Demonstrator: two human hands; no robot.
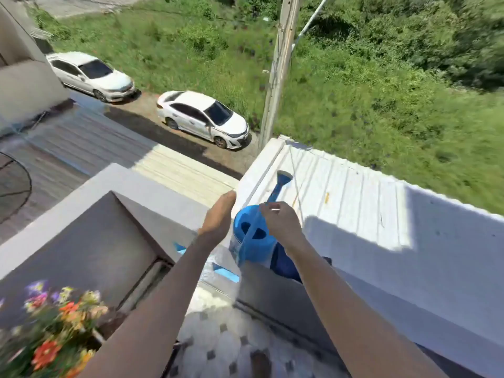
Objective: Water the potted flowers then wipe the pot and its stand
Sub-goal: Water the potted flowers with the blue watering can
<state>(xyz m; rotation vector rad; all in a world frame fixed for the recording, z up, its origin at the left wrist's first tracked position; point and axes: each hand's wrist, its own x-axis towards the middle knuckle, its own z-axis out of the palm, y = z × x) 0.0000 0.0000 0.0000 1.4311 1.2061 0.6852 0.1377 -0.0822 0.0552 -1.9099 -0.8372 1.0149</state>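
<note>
A blue watering can [252, 241] stands on top of the balcony wall, its spout [279, 184] pointing away over a white roof. My right hand [281, 223] is curled over the top of the can's handle, fingers closed on it. My left hand [218, 214] is just left of the can with straight fingers, holding nothing; I cannot tell whether it touches the can. The potted flowers [46, 336], orange, yellow and purple, are at the lower left corner, blurred. Their pot and stand are hidden under the blooms.
A dark blue object [286, 266] sits behind the can, under my right wrist. The grey balcony wall [122, 186] runs left, the white one [409, 282] right. Patterned floor tiles [226, 342] lie below. Beyond the wall is a drop to cars and grass.
</note>
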